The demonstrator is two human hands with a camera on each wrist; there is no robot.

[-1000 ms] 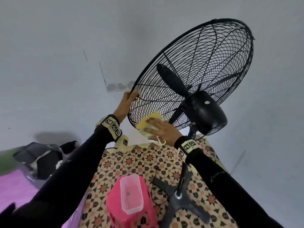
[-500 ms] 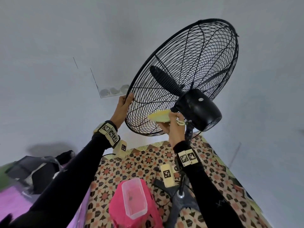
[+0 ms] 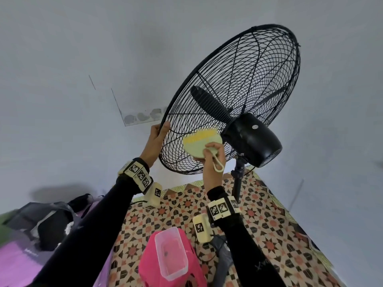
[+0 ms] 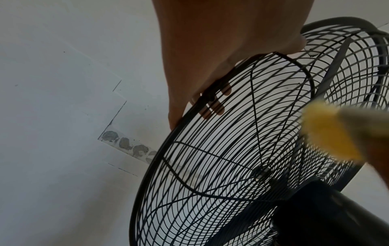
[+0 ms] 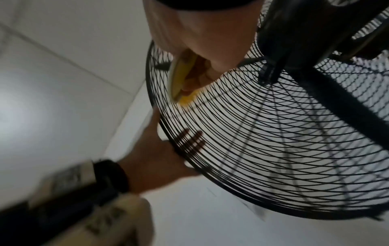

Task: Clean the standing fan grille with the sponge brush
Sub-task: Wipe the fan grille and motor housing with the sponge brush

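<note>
The black wire fan grille (image 3: 259,83) of a standing fan tilts above me, its motor housing (image 3: 253,139) facing me. My left hand (image 3: 158,134) grips the grille's rim at the lower left, fingers curled over the front wires (image 4: 214,106) and thumb on the back. My right hand (image 3: 213,154) holds the pale green sponge brush (image 3: 200,145) by its base, its yellow bristles (image 3: 204,134) pressed on the rear grille just left of the motor. The brush's loop hangs below my palm. In the right wrist view the brush (image 5: 179,79) is seen edge-on against the wires.
The fan's pole (image 3: 238,183) runs down to a cross base on patterned floor tiles (image 3: 269,220). A pink stool (image 3: 182,272) with a clear plastic tub (image 3: 171,251) on it stands below my arms. Dark bags (image 3: 47,220) lie at the left. A white wall stands behind.
My right hand has swept the brush up from the grille's lower edge to beside the motor and turned it bristles-up. My left hand has kept its hold on the rim.
</note>
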